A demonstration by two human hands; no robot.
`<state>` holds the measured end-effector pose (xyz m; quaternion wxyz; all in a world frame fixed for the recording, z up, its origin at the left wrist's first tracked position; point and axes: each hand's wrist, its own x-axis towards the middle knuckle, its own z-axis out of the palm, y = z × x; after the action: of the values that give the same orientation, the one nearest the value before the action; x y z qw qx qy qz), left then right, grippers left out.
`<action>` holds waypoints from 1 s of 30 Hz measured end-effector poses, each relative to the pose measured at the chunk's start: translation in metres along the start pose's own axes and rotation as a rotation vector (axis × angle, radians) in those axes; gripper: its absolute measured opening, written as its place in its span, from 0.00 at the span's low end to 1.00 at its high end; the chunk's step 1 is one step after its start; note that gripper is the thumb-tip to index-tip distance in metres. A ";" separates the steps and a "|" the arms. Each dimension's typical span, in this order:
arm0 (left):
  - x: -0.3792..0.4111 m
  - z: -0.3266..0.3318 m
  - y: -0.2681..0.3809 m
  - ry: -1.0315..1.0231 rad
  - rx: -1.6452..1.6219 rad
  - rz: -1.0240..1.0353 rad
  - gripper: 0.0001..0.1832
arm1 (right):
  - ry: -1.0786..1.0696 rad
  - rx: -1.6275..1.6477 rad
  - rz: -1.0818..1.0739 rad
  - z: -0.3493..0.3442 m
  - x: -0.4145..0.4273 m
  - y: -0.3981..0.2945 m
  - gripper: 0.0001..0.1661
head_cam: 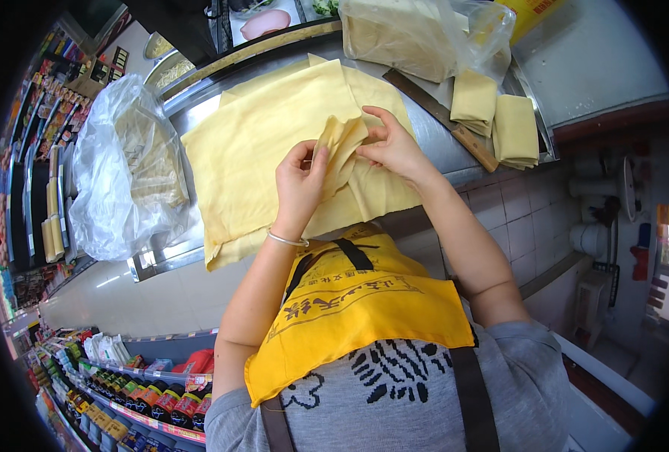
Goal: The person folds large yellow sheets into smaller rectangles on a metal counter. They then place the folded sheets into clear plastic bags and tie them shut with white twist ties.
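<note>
Wide pale-yellow tofu skin sheets (255, 158) lie stacked on a metal counter before me. My left hand (303, 183) pinches a gathered, folded piece of tofu skin (340, 150) between thumb and fingers, lifted off the stack. At the right edge of that piece is my right hand (396, 150). Its index finger is raised, and its thumb and other fingers are close to the folds; whether they grip the piece is hard to see. A long knife with a wooden handle (474, 148) rests to the right of the stack.
Two folded tofu skin bundles (515, 130) sit right of the knife. Behind them stands a clear plastic bag (408, 39) holding a thick pale stack. Another plastic bag (125, 169) lies at the left. Beyond the counter's raised far edge (249, 53) are metal bowls (170, 70) of shredded food.
</note>
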<state>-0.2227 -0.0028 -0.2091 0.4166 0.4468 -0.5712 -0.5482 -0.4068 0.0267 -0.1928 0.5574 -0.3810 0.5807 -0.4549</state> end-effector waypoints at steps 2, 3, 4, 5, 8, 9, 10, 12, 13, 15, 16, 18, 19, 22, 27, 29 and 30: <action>0.000 0.000 -0.001 0.001 0.031 0.026 0.08 | -0.051 -0.011 0.042 -0.004 0.001 -0.001 0.40; 0.000 0.000 -0.001 0.005 0.051 0.047 0.08 | -0.074 -0.015 0.045 -0.006 0.003 0.001 0.40; 0.000 0.001 -0.001 0.009 0.071 0.067 0.08 | -0.096 -0.020 0.048 -0.007 0.004 0.004 0.39; 0.000 0.002 0.000 0.012 0.097 0.100 0.08 | -0.036 -0.036 0.039 -0.008 0.004 0.005 0.38; 0.000 0.003 0.004 0.021 0.150 0.155 0.08 | 0.098 -0.072 0.051 -0.007 0.007 0.012 0.35; -0.001 0.003 0.005 0.022 0.148 0.145 0.08 | 0.116 -0.077 0.079 -0.006 0.008 0.014 0.34; -0.001 0.003 0.006 0.022 0.146 0.134 0.08 | 0.134 -0.081 0.106 -0.006 0.008 0.016 0.32; -0.001 0.002 0.004 0.020 0.147 0.120 0.08 | 0.110 0.019 0.148 -0.006 0.009 0.016 0.30; -0.001 0.002 0.004 0.019 0.148 0.113 0.08 | 0.098 0.070 0.167 -0.006 0.010 0.015 0.29; -0.001 0.002 0.004 0.022 0.139 0.113 0.08 | 0.081 0.325 0.214 -0.007 0.012 0.011 0.27; -0.001 0.002 0.004 0.024 0.134 0.113 0.08 | 0.071 0.452 0.236 -0.007 0.014 0.010 0.26; -0.001 0.000 0.003 -0.003 0.128 0.114 0.08 | -0.050 0.394 0.238 -0.013 0.015 0.010 0.22; 0.000 0.000 0.002 -0.015 0.125 0.114 0.08 | -0.110 0.365 0.239 -0.014 0.016 0.009 0.19; 0.000 0.001 0.005 0.009 0.100 0.113 0.07 | -0.199 0.037 0.150 -0.011 0.012 0.003 0.12; 0.001 0.000 0.005 0.023 0.143 0.153 0.06 | -0.054 -0.438 -0.243 -0.012 0.018 0.014 0.10; 0.001 -0.001 0.006 0.038 0.178 0.202 0.06 | -0.031 -0.363 -0.222 -0.013 0.018 0.017 0.11; 0.001 -0.001 0.008 0.044 0.190 0.221 0.06 | -0.055 -0.280 -0.096 -0.012 0.012 0.006 0.11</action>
<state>-0.2226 -0.0045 -0.2016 0.4425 0.4305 -0.6571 -0.4326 -0.4190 0.0184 -0.2029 0.4921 -0.4947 0.6041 -0.3850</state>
